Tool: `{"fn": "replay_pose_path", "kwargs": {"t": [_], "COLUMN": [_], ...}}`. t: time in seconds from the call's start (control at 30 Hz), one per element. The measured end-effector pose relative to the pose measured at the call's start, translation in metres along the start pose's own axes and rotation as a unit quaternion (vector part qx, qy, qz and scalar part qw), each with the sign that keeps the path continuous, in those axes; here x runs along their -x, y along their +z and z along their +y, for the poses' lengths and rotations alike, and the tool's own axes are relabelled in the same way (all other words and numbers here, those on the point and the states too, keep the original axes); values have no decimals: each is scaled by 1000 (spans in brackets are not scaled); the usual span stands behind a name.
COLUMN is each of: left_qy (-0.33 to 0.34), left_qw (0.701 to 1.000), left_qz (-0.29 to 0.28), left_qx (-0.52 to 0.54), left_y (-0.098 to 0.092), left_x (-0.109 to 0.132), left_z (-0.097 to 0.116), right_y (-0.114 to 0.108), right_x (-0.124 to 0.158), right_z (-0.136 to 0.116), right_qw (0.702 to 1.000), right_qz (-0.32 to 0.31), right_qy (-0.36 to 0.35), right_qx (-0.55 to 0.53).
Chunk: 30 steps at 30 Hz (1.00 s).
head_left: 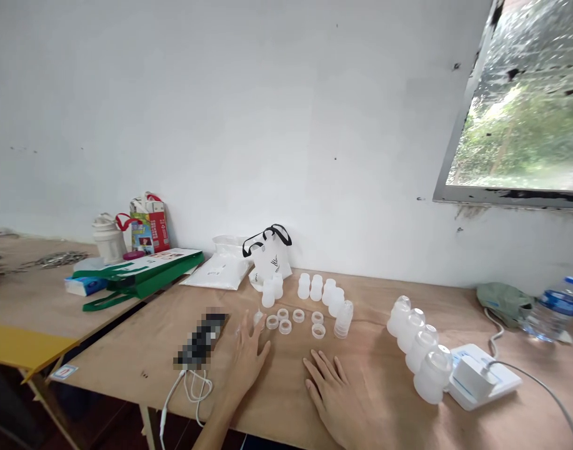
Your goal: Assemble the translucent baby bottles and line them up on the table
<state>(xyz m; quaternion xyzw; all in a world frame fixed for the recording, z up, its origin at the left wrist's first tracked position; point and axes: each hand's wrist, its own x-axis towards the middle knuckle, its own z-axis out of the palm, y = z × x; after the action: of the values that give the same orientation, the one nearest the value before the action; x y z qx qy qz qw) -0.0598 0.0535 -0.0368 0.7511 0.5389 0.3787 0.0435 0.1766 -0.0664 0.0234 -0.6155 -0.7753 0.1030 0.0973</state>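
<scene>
The left hand (pixel 244 365) and right hand (pixel 335 397) rest on the tabletop (pixel 127 340), fingers spread wide, holding nothing, just near plastic rings (pixel 285 326).

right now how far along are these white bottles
Looks done: four frosted bottles stand in a row at the right, with clear domed tops on. In hand: nothing is gripped; the left hand has its fingertips by a small clear piece, and the right hand lies flat on the plywood table. Left: loose rings and frosted bodies with no domes showing.
</scene>
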Motion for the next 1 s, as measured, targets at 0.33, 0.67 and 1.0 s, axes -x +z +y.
{"fn": "replay_pose_path", "kwargs": {"t": [0.33,0.67,1.0], "left_qy": [-18,-9,21], "left_qw": [998,1000,998], "left_qz": [-63,18,-25], "left_qx": [-18,3,44], "left_y": [4,6,-4], "left_x": [4,1,-30], "left_z": [-9,-9,-3], "right_y": [22,7,3], "right_x": [-4,-1,-1], "right_z": [13,5,3], "right_qw": [999,1000,1000], "right_qz": [33,5,6], "right_qy": [-4,3,-6], "right_qx": [4,12,14]}}
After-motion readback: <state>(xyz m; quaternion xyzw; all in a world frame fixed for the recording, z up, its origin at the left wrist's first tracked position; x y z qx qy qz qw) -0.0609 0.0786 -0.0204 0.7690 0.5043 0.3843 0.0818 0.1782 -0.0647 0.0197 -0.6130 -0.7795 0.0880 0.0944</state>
